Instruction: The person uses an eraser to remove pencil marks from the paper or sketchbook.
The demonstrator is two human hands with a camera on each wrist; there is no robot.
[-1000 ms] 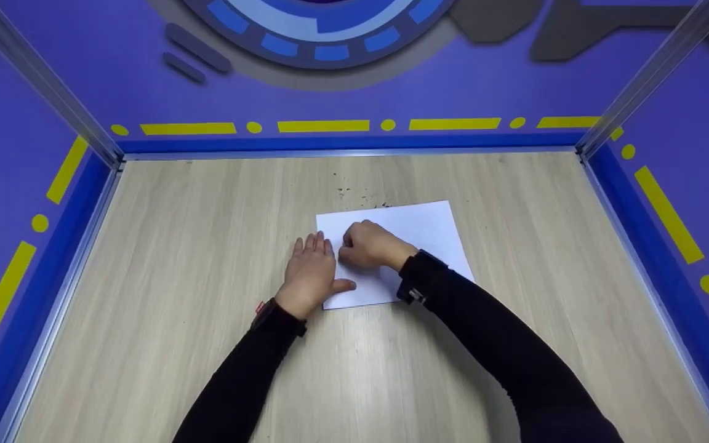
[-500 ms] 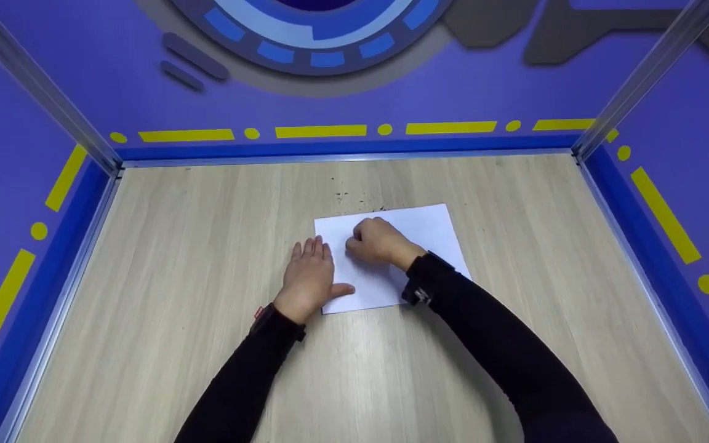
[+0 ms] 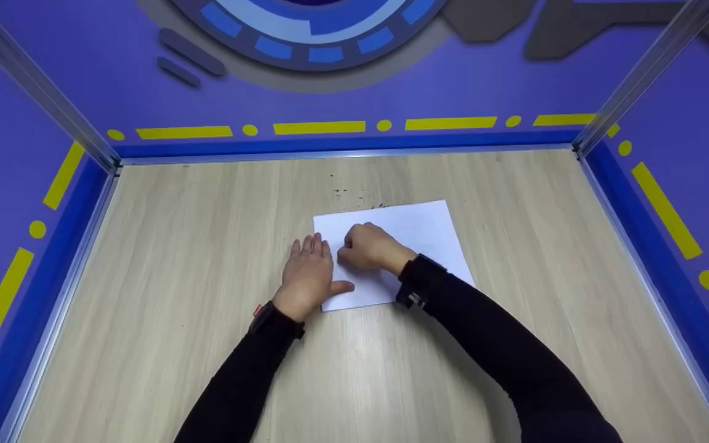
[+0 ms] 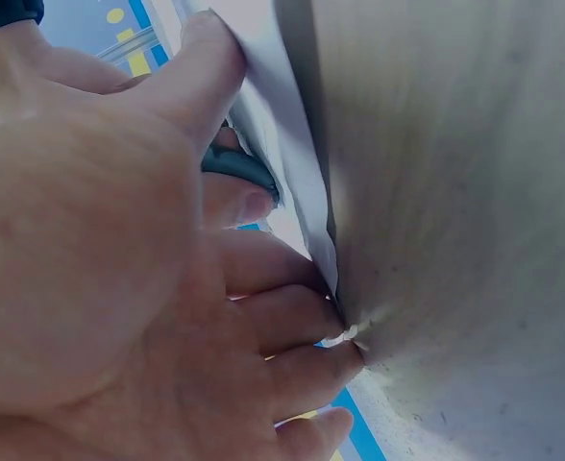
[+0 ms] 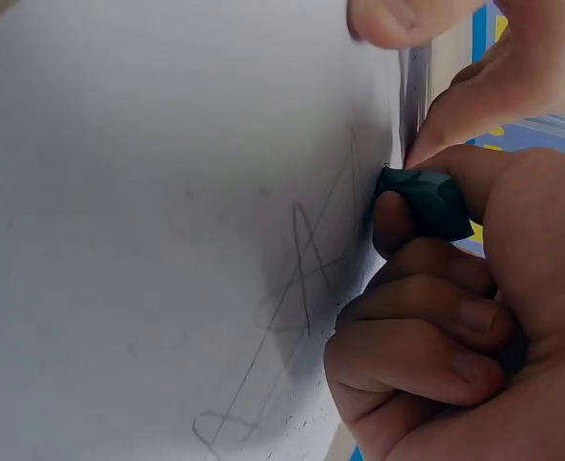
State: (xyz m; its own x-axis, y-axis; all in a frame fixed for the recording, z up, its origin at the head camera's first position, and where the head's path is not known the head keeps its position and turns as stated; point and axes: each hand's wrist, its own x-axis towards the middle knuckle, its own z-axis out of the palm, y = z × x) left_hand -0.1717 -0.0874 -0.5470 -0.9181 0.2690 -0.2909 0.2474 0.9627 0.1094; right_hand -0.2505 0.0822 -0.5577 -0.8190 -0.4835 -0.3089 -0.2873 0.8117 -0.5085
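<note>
Head view: I take the white rectangular paper sheet as reference; it lies on the pale wood-grain table. The left hand lies across the sheet's left edge, fingers extended, thumb spread over the sheet. The right hand is curled over the sheet's left half. Small dark crumbs lie beyond the sheet's far edge.

Left wrist view: I see the left hand's fingertips at the sheet's wavy edge, gripping nothing.

Right wrist view: I see a dark green faceted block clamped in the right hand, close over the sheet; I cannot tell whether they touch. Thin grey lines mark the sheet beside the block.
</note>
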